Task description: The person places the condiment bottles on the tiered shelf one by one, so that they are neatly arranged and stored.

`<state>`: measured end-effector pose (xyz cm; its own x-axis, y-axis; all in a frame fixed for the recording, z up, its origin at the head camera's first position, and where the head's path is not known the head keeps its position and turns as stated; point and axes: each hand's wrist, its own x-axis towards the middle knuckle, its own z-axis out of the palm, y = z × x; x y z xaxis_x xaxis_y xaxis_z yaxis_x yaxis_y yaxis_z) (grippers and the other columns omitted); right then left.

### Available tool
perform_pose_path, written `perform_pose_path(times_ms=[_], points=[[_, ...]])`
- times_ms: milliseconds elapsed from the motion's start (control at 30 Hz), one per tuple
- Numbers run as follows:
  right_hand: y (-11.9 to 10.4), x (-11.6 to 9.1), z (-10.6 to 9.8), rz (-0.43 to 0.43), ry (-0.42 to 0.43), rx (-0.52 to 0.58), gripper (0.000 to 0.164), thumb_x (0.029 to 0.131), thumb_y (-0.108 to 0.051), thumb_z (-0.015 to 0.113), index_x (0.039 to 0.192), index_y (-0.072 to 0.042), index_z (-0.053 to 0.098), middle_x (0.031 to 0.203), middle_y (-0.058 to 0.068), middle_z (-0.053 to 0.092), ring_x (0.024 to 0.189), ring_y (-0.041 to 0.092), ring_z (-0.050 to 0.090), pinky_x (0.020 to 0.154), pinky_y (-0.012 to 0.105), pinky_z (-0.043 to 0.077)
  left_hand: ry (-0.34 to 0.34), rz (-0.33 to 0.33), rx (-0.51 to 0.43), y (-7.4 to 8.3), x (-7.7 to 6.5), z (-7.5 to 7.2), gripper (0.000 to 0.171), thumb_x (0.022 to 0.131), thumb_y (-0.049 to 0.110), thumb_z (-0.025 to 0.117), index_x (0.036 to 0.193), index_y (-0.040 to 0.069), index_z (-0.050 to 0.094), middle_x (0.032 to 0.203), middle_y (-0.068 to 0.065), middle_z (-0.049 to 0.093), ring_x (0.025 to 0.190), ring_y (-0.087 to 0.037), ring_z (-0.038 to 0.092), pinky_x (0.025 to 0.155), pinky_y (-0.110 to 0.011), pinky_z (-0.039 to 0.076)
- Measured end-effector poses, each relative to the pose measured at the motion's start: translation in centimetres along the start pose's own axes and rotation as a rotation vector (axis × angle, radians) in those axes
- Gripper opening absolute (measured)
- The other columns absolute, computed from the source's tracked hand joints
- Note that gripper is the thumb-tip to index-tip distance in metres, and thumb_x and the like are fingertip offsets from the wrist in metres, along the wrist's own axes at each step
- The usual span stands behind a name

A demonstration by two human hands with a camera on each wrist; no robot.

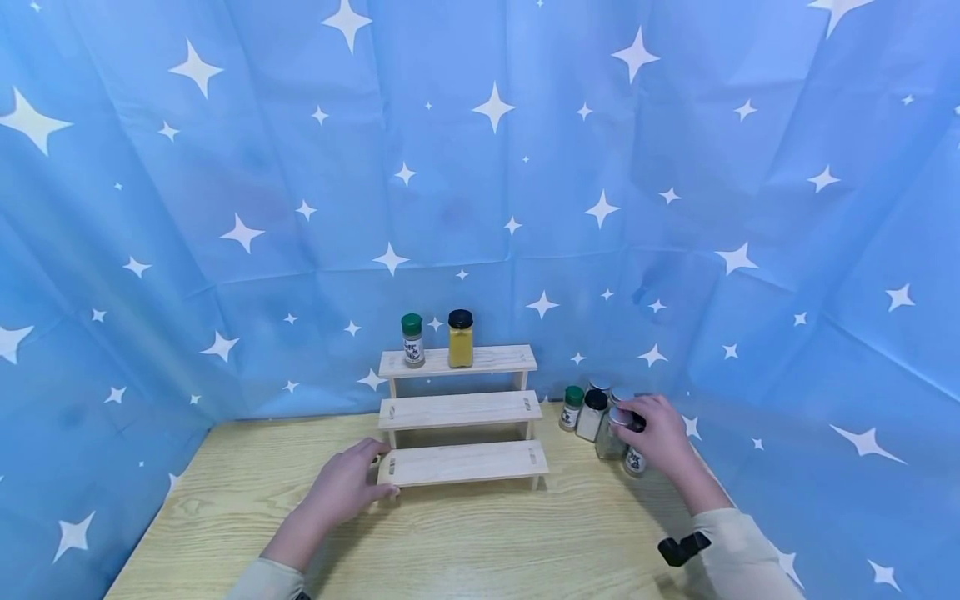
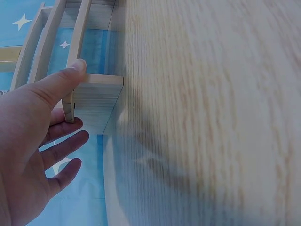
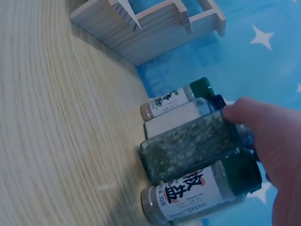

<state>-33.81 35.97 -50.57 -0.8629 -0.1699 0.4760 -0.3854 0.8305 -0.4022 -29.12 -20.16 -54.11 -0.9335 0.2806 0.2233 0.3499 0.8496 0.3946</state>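
Observation:
A three-tier wooden rack (image 1: 463,464) stands on the table, and my left hand (image 1: 347,483) holds the left end of its lowest step. In the left wrist view the thumb (image 2: 63,82) lies on the step's edge, with a fingertip beneath. My right hand (image 1: 663,437) is among a cluster of spice jars, gripping the top of a clear jar of green flakes (image 3: 188,146). The right thumb (image 3: 242,113) is at that jar's lid; the other fingers are mostly hidden. Beside it stands a green-capped shaker (image 3: 188,193) with a white label.
On the top tier stand a green-capped shaker (image 1: 412,342) and a black-capped jar of yellow powder (image 1: 461,340). Near the right hand are another green-capped shaker (image 1: 572,408), a black-capped white jar (image 1: 592,415) and silver-lidded jars behind. A blue star-patterned cloth (image 1: 480,183) hangs around the table (image 1: 480,542).

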Motion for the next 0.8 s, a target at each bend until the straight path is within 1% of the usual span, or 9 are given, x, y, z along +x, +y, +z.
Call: perform_pose_path(times_ms=[100, 200, 267, 333, 400, 433, 500, 633, 800], points=[[-0.3, -0.3, 0.1, 0.008, 0.035, 0.049, 0.040, 0.096, -0.015, 0.087, 0.132, 0.000, 0.077, 0.125, 0.020, 0.075, 0.119, 0.042, 0.060, 0.096, 0.066, 0.051, 0.000, 0.002, 0.000, 0.0, 0.0, 0.0, 0.069, 0.083, 0.039, 0.099, 0.139, 0.008, 0.071, 0.126, -0.004, 0.073, 0.108, -0.030, 0.073, 0.096, -0.055, 0.061], [-0.8, -0.4, 0.0, 0.030, 0.070, 0.118, 0.038, 0.099, -0.016, 0.085, 0.133, -0.002, 0.077, 0.124, 0.014, 0.074, 0.116, 0.037, 0.064, 0.095, 0.061, 0.054, 0.000, 0.000, -0.002, 0.0, 0.0, 0.0, 0.070, 0.083, 0.039, 0.099, 0.139, 0.009, 0.071, 0.127, -0.003, 0.073, 0.108, -0.029, 0.073, 0.096, -0.054, 0.062], [-1.4, -0.3, -0.1, 0.050, 0.098, 0.166, 0.036, 0.100, -0.017, 0.085, 0.133, -0.005, 0.078, 0.123, 0.010, 0.073, 0.112, 0.031, 0.066, 0.095, 0.051, 0.057, -0.002, -0.002, -0.006, 0.0, 0.0, 0.0, 0.070, 0.083, 0.039, 0.099, 0.139, 0.009, 0.070, 0.127, -0.004, 0.073, 0.108, -0.030, 0.073, 0.096, -0.055, 0.061], [-2.1, -0.1, -0.3, 0.063, 0.124, 0.215, 0.035, 0.100, -0.017, 0.085, 0.133, -0.006, 0.078, 0.122, 0.007, 0.072, 0.109, 0.023, 0.067, 0.094, 0.036, 0.058, -0.003, -0.004, -0.006, 0.0, 0.0, 0.0, 0.070, 0.083, 0.039, 0.099, 0.139, 0.009, 0.070, 0.128, -0.004, 0.073, 0.109, -0.030, 0.073, 0.097, -0.055, 0.061], [-2.9, 0.2, -0.6, 0.066, 0.152, 0.269, 0.034, 0.100, -0.016, 0.084, 0.132, -0.007, 0.078, 0.122, 0.006, 0.071, 0.108, 0.015, 0.067, 0.093, 0.022, 0.055, -0.004, -0.004, -0.003, 0.0, 0.0, 0.0, 0.070, 0.083, 0.039, 0.099, 0.140, 0.009, 0.070, 0.128, -0.004, 0.073, 0.109, -0.030, 0.073, 0.097, -0.055, 0.061], [-3.2, 0.4, -0.7, 0.062, 0.163, 0.295, 0.033, 0.100, -0.015, 0.084, 0.132, -0.007, 0.078, 0.122, 0.006, 0.071, 0.107, 0.010, 0.067, 0.092, 0.017, 0.055, -0.005, -0.004, -0.004, 0.0, 0.0, 0.0, 0.070, 0.083, 0.039, 0.099, 0.139, 0.009, 0.070, 0.128, -0.004, 0.073, 0.109, -0.030, 0.073, 0.097, -0.055, 0.061], [-3.8, 0.8, -0.8, 0.058, 0.184, 0.342, 0.033, 0.101, -0.011, 0.083, 0.132, -0.006, 0.078, 0.122, 0.008, 0.069, 0.107, 0.003, 0.065, 0.092, 0.011, 0.054, -0.007, -0.004, -0.002, 0.0, 0.0, 0.0, 0.070, 0.083, 0.039, 0.099, 0.140, 0.009, 0.070, 0.127, -0.004, 0.073, 0.109, -0.030, 0.073, 0.096, -0.055, 0.061], [-4.9, 1.6, -1.1, 0.055, 0.202, 0.426, 0.034, 0.102, -0.010, 0.082, 0.135, -0.006, 0.077, 0.126, 0.008, 0.067, 0.110, 0.000, 0.064, 0.093, 0.011, 0.056, -0.007, -0.002, 0.001, 0.1, 0.0, 0.0, 0.070, 0.084, 0.040, 0.099, 0.140, 0.009, 0.070, 0.127, -0.004, 0.073, 0.109, -0.030, 0.073, 0.097, -0.055, 0.061], [-6.3, 2.7, -1.3, 0.037, 0.215, 0.507, 0.035, 0.103, -0.011, 0.081, 0.137, -0.007, 0.076, 0.130, 0.007, 0.065, 0.116, 0.007, 0.064, 0.099, 0.012, 0.055, -0.006, 0.001, 0.003, 0.0, 0.0, 0.0, 0.070, 0.083, 0.040, 0.099, 0.140, 0.009, 0.070, 0.126, -0.004, 0.073, 0.108, -0.030, 0.073, 0.096, -0.055, 0.061]])
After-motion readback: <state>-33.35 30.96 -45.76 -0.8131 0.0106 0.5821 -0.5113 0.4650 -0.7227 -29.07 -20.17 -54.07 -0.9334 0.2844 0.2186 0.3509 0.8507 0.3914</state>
